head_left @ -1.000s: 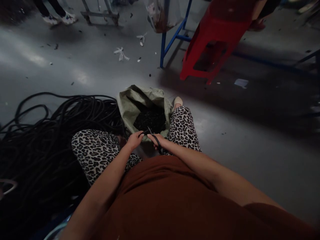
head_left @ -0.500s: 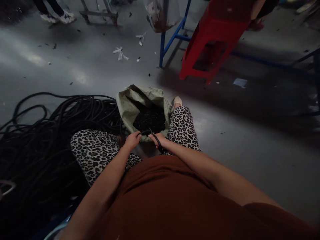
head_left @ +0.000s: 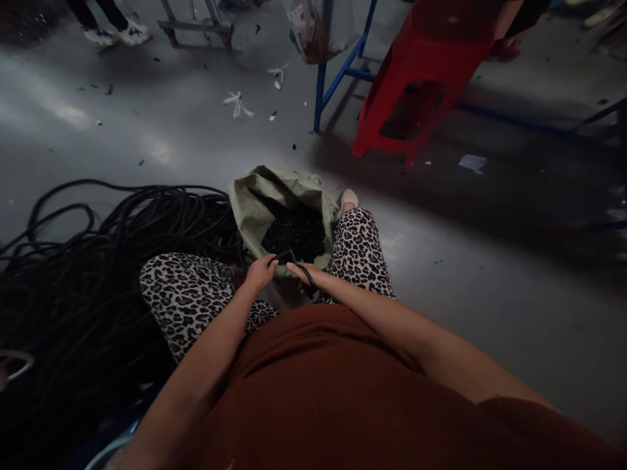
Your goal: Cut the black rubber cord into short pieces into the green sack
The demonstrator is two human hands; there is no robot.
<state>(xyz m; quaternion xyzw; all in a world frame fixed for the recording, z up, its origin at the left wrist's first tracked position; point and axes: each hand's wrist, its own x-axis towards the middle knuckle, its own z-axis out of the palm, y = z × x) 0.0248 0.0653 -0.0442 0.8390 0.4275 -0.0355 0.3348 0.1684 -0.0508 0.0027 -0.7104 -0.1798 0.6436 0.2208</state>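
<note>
I sit with a pale green sack (head_left: pixel 255 202) between my knees; it holds many small black pieces (head_left: pixel 294 235). My left hand (head_left: pixel 259 273) is closed on the end of a thin black tube just over the sack's near rim. My right hand (head_left: pixel 308 275) grips a pair of black-handled scissors (head_left: pixel 304 271), whose blades point at the tube between the two hands. Both hands hover above the sack's opening, close together.
A big tangle of black tubing (head_left: pixel 98 261) lies on the floor at my left. A red plastic stool (head_left: pixel 421 72) and a blue metal frame (head_left: pixel 337 72) stand ahead. Another person's feet (head_left: pixel 110 29) show at the top left. Scraps litter the grey floor.
The hands shifted only slightly over the sack; the scissors' blades moved a little at the tube's end. Nothing else has moved.
</note>
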